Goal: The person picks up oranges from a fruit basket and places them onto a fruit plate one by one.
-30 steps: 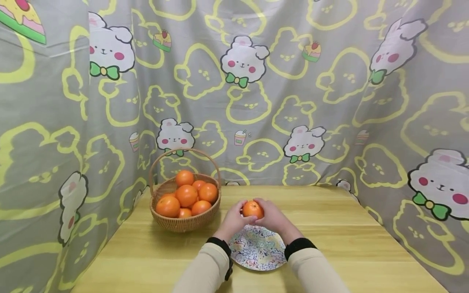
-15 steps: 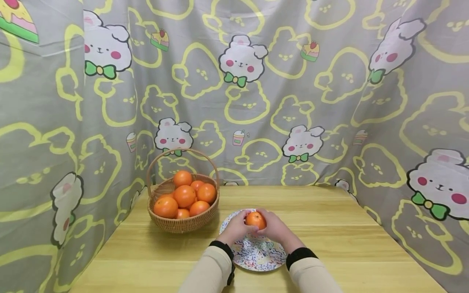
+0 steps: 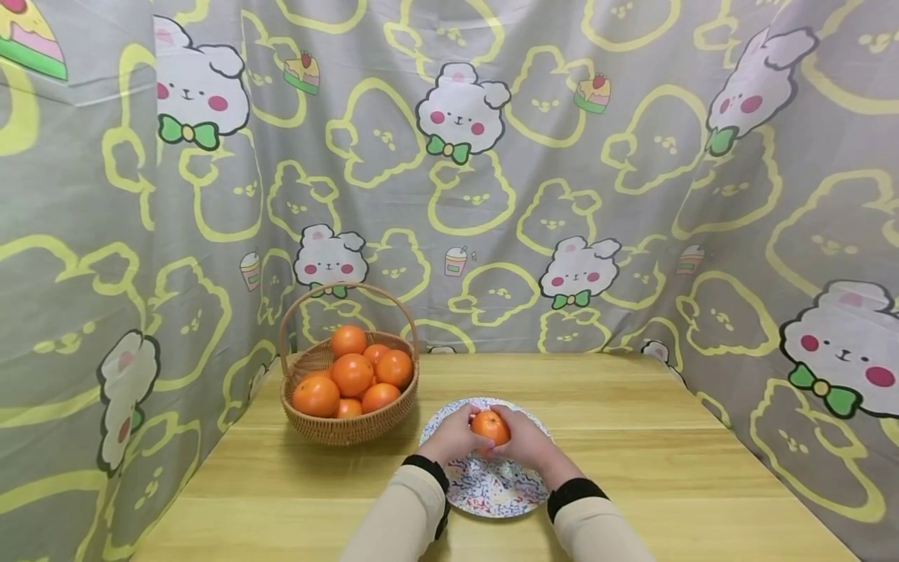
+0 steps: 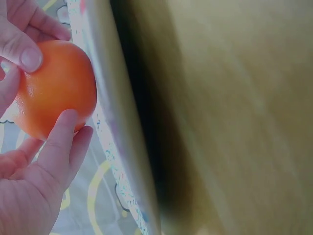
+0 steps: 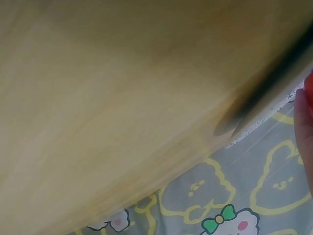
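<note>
The orange (image 3: 491, 427) has come lower, held between the fingers (image 4: 57, 142) of the left hand (image 3: 451, 437) and right hand (image 3: 528, 442), seemingly touching the patterned plate (image 3: 495, 499).

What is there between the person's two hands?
An orange: the left hand and right hand hold it from either side. The head view shows this, and the left wrist view shows both hands touching it.

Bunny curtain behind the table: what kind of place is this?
Probably a curtained indoor corner: bunny cloth lines three sides of a wooden table with a basket of orange fruit.
</note>
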{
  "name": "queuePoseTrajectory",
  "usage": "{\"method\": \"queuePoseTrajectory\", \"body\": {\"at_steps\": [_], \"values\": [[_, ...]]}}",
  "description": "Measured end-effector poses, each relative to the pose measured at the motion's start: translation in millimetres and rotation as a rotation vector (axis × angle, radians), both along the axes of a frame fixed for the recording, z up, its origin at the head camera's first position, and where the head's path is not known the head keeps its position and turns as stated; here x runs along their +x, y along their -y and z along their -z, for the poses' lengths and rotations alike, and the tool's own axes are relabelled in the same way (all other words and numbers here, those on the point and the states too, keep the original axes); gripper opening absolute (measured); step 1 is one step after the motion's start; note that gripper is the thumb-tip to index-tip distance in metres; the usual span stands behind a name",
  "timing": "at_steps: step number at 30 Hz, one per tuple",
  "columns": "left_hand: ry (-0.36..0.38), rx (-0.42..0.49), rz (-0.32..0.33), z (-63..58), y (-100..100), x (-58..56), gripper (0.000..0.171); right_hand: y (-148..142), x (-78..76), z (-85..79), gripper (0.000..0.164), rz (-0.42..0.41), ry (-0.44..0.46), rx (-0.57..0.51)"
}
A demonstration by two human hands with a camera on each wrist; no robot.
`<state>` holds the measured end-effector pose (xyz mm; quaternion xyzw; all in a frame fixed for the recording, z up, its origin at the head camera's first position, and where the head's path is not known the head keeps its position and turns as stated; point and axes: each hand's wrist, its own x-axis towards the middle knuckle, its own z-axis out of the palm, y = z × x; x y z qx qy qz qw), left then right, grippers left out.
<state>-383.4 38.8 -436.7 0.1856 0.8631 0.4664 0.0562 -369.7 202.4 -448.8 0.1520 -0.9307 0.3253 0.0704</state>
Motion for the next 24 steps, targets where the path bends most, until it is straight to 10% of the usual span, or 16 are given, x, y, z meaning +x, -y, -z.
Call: {"method": "queuePoseTrajectory", "body": {"at_steps": [24], "values": [[0.030,-0.063,-0.006,-2.6,-5.2,-1.9,0.064,-0.1,4.9,-2.1,0.076,-0.002,0.062,-0.056]]}}
